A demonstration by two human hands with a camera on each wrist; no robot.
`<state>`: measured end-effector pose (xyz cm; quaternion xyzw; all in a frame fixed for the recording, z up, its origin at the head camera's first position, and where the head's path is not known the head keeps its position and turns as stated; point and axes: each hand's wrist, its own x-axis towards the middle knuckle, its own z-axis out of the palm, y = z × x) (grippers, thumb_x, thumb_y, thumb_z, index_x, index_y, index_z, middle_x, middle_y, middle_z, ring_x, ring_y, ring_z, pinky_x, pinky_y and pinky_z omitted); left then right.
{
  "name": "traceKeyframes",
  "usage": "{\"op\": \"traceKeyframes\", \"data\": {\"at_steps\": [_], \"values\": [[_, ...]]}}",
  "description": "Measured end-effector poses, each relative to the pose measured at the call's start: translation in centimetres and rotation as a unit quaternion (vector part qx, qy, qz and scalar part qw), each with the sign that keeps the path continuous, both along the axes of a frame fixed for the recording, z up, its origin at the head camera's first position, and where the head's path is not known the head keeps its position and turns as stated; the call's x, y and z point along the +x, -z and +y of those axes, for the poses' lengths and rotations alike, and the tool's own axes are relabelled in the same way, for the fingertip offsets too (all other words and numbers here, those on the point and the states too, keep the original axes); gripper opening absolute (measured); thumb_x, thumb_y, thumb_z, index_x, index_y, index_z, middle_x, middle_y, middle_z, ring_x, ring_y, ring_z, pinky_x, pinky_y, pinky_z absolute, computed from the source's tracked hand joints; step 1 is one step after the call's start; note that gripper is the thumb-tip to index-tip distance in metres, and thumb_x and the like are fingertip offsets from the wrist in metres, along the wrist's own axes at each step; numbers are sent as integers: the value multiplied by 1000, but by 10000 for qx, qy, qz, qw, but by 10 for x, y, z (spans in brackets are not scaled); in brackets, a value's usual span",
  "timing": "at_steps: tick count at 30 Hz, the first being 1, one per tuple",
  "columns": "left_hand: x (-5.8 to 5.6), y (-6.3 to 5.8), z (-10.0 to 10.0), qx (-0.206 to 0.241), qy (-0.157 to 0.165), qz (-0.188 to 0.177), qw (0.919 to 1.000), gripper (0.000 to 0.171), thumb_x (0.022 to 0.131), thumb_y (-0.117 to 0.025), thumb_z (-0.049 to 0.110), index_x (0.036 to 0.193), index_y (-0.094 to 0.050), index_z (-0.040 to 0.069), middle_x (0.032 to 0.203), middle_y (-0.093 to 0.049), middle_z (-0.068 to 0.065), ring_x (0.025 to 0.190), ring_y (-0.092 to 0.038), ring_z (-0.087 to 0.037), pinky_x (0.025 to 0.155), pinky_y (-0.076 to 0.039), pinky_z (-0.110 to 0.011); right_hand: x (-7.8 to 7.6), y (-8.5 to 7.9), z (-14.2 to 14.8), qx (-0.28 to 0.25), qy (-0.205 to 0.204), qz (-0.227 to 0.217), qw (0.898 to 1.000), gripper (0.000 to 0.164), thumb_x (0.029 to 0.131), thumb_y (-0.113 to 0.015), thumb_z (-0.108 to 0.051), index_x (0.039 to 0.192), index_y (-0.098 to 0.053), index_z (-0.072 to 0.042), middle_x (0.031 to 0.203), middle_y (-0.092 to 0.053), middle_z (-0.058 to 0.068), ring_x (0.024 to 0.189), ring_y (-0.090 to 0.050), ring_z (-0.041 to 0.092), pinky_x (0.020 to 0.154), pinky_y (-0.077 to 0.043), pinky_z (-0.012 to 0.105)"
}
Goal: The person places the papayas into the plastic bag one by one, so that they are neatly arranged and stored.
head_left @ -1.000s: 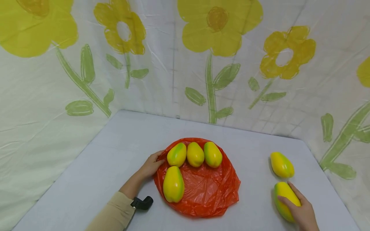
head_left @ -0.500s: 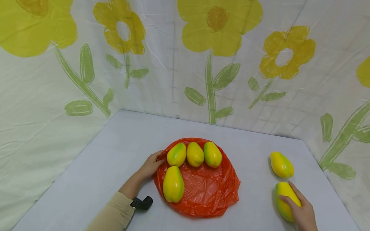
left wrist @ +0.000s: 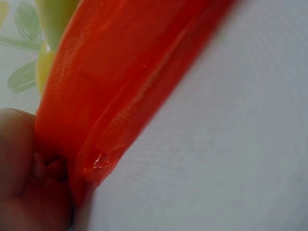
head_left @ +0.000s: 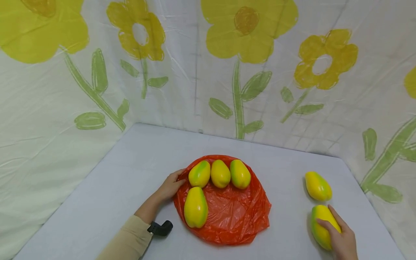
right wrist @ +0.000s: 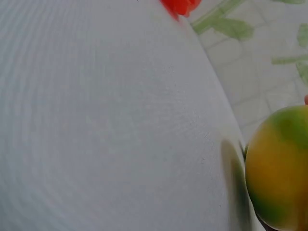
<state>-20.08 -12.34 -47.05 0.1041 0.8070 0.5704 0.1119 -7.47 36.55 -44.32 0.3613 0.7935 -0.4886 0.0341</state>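
Note:
A red plastic bag point(head_left: 230, 216) lies spread out and rumpled on the table. Three yellow-green papayas stand in a row along its far side, among them the middle papaya point(head_left: 220, 174). Another papaya point(head_left: 196, 207) lies at the bag's left. My left hand point(head_left: 170, 186) grips the bag's left rim; in the left wrist view the red film point(left wrist: 101, 96) runs up from the curled fingers. Off to the right, my right hand point(head_left: 341, 234) holds a papaya point(head_left: 321, 224) with thumb and fingers on either side. The right wrist view shows only part of that papaya point(right wrist: 279, 168).
One more papaya point(head_left: 318, 186) rests just beyond the right hand. The white tabletop point(head_left: 130, 159) ends at a white curtain point(head_left: 182, 90) printed with yellow flowers. A black wrist camera point(head_left: 160, 228) sticks out from the left sleeve.
The papaya in my right hand has shifted slightly to the right with that hand. My left hand keeps its hold on the bag's rim, and the other papayas stay put.

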Motion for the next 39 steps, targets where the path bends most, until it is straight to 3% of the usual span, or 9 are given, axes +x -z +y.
{"op": "traceKeyframes", "data": {"at_steps": [11,14,18,21,26,29,32,36,39], "values": [[-1,0,0,17,45,-1,10000,43,96,-44,10,139,-40,5,135,-49,-19,100,-60,-19,78,-57,-32,-4,-19,3,-597,354,268,9972,77,84,-55,-58,145,-11,-41,156,3,-3,142,-5,33,116,-11,55],[-1,0,0,25,39,-68,10000,43,96,-44,10,139,-41,6,136,-48,-19,99,-61,-18,78,-57,-31,-2,-29,2,-698,491,293,9959,74,83,-57,-58,142,-12,-48,155,2,-12,140,-8,29,115,-19,50],[0,-1,1,29,2,-102,9999,43,96,-44,10,139,-41,7,136,-48,-18,101,-60,-18,78,-57,-31,1,-46,-2,-640,661,426,9948,70,81,-60,-58,137,-18,-55,154,-4,-21,129,-21,23,99,-33,37],[-1,-1,1,29,-36,-105,9999,43,96,-44,10,139,-42,7,136,-49,-18,103,-59,-19,80,-57,-31,3,-58,-6,-620,735,603,9935,69,79,-62,-56,135,-22,-57,153,-9,-24,114,-31,12,86,-35,28],[-1,0,1,-1,-56,-121,9999,43,96,-44,10,139,-41,6,137,-47,-18,107,-58,-22,82,-56,-32,9,-73,-15,-1028,849,962,9864,64,82,-65,-46,133,-28,-57,150,-13,-30,97,-31,1,68,-38,15],[-1,0,2,2,-100,-131,9999,43,96,-44,10,139,-42,7,137,-48,-17,106,-59,-22,81,-56,-33,12,-78,-16,-1549,888,1343,9747,60,86,-63,-37,134,-31,-54,148,-17,-32,98,-33,2,62,-42,12],[-1,1,2,-9,-169,-143,9998,43,96,-45,10,138,-43,8,136,-49,-16,105,-59,-20,81,-57,-33,13,-79,-12,-2290,706,1727,9554,58,92,-57,-31,137,-28,-52,147,-19,-28,100,-34,3,64,-47,13],[-1,2,1,-35,-129,-104,9999,43,96,-45,11,138,-43,9,137,-49,-16,105,-59,-21,80,-57,-32,14,-75,-6,-3327,323,2103,9187,57,97,-45,-28,141,-17,-51,130,-27,-33,101,-39,1,70,-52,16],[-1,2,1,-57,-30,-33,10000,43,96,-44,11,139,-41,7,137,-48,-18,106,-59,-22,81,-57,-33,13,-71,-4,-3925,279,2313,8897,58,98,-42,-26,142,-13,-51,122,-32,-32,99,-44,-2,74,-53,18]]}}
